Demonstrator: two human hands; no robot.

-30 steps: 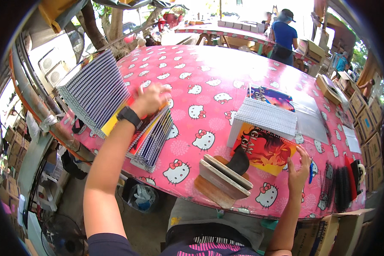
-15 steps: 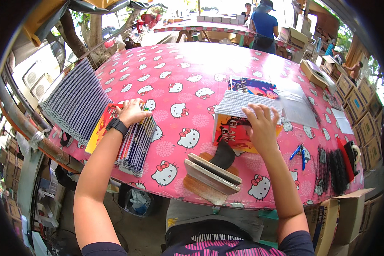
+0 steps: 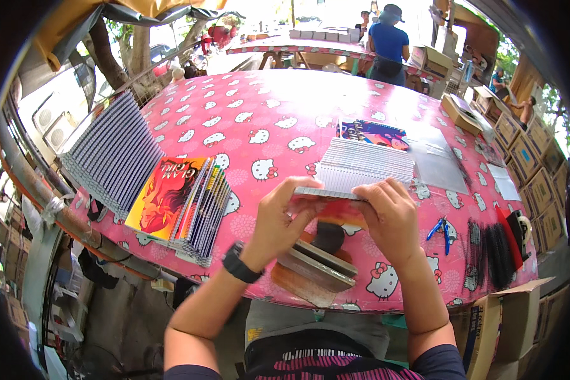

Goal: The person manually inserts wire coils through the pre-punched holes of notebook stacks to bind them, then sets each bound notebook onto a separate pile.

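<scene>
Between my hands, above the table's near middle, is a notebook [image 3: 328, 192] with a red and orange cover, tilted with its edge toward the top. My left hand [image 3: 278, 221] grips its left end and my right hand [image 3: 389, 215] its right end. Just below stands a wooden jig [image 3: 316, 269] with two upright boards and a dark curved piece behind it. Beyond my hands lies a stack of unbound-looking notebooks [image 3: 364, 163], with a blue and purple covered notebook [image 3: 380, 134] behind it. At left, a fanned pile of spiral notebooks [image 3: 199, 212] has a yellow and red cover on top.
A tall leaning stack of spiral notebooks [image 3: 111, 155] stands at far left. Blue-handled pliers [image 3: 447, 235] and black binding coils [image 3: 499, 253] lie at right, near clear plastic sheets [image 3: 437, 161]. An open cardboard box [image 3: 516, 316] is at the lower right. A person in blue [image 3: 389, 44] stands far off.
My left hand has left the fanned pile and moved right to the notebook. The notebook has come off the stack toward me, and both hands now hold it.
</scene>
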